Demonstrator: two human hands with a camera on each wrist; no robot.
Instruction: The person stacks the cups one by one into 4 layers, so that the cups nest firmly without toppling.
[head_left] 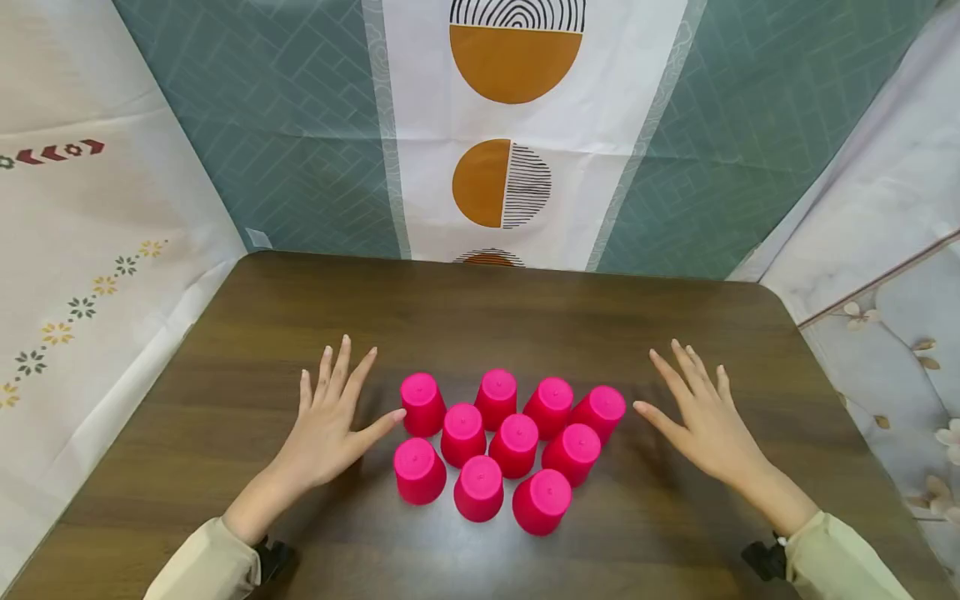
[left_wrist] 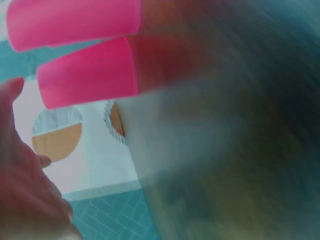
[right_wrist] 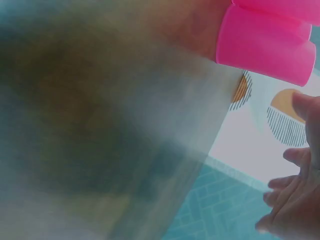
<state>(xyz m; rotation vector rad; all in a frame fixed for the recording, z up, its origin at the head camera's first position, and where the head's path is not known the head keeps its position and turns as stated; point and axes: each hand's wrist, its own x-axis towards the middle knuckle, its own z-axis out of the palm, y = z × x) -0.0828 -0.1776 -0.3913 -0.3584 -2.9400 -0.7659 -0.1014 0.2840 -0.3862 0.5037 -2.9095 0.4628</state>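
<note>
Left hand point(head_left: 324, 437), right hand point(head_left: 707, 429) splayed wide, empty, flanking pink cups point(head_left: 514, 446), lower centre frame; hasty sweep could topple them.

Pink cups point(head_left: 513, 446) bar the frame's lower middle; I see reaching room across the bench point(head_left: 487, 317) above them, up to the hanging cloth point(head_left: 300, 175).

The left hand point(head_left: 327, 433) and the right hand point(head_left: 701, 425) are held well apart, backs up, fingers spread and pointing away from the body, thumbs stretched inward, while the left forearm point(head_left: 258, 502) and right forearm point(head_left: 776, 497) slant inward behind them.
</note>
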